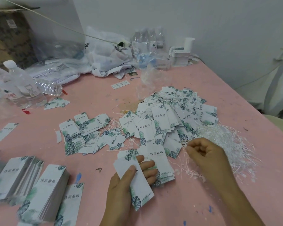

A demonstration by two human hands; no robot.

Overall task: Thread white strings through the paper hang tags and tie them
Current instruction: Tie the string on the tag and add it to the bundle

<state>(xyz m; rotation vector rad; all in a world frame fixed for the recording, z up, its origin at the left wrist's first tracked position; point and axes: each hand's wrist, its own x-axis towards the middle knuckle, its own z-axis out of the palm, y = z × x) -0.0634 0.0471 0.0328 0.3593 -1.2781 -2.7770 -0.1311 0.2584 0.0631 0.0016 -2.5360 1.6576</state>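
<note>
Judging progress from the layout, I put the task at roughly midway. A large fan of tags [173,115] with strings already attached fills the centre right of the frame, which I read as finished work. A smaller loose heap [87,132] lies at centre, and I cannot tell whether those are strung. Three neat stacks [31,181] at lower left look untouched, so much remains.

My left hand [129,181], at lower centre, grips a tag [134,180], thumb pressed on its face and fingers curled behind it. More tags [160,162] lie just beside the fingers.

My right hand [203,154], at lower right, is curled, thumb and forefinger pinched together at the near edge of the string pile [227,144]. I judge it is picking out one string, but I cannot confirm a strand between the fingertips.

Other items: water bottles [18,85] at upper left, plastic bags [108,56] and a bottle pack along the wall, and a cardboard box [8,35] in the upper left corner.

Obstructions: the strings are tangled, so drawing one strand may drag others. The finished tags sit touching the string pile, so they may mix.
</note>
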